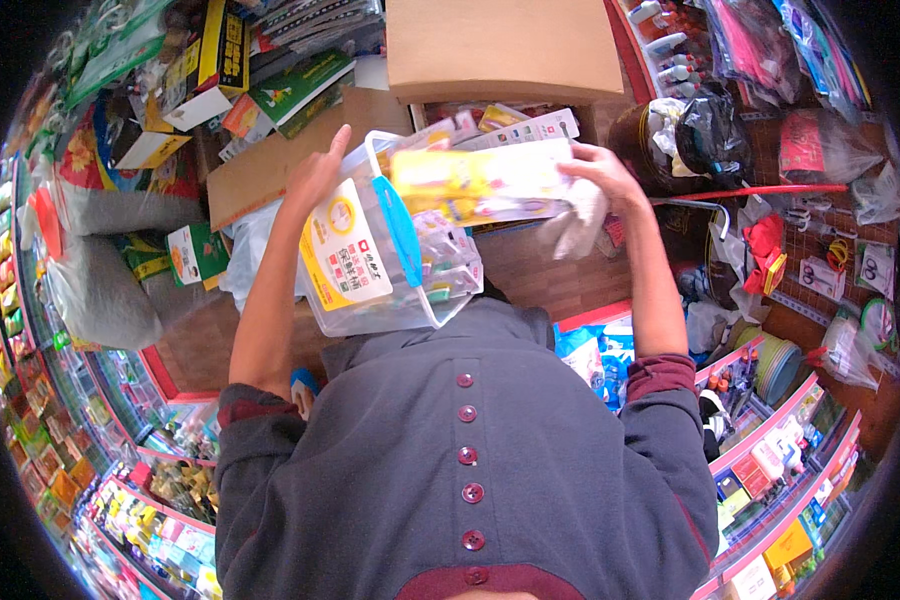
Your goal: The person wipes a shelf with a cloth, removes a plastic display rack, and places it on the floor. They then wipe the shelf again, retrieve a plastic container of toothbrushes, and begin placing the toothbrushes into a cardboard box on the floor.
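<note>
A clear plastic storage bin (345, 311) with a white rim, a blue handle and a printed label lies tilted in front of my body, its mouth facing right. My left hand (321, 166) rests on the bin's upper left edge, thumb or finger raised. Small clear packages (454, 262) sit inside at the mouth. My right hand (604, 176) grips the right end of a yellow and white package (487, 176), blurred, whose left end is at the bin's mouth. A whitish cloth-like thing (576, 225) hangs below my right hand.
Beyond the bin stands a cardboard box (506, 45), with more packages (525, 127) in an open box under it. Grey sacks (109, 289) lie at left. A dark bin with a black plastic bag (712, 135) stands at right. Stocked shelves (765, 427) curve around both sides.
</note>
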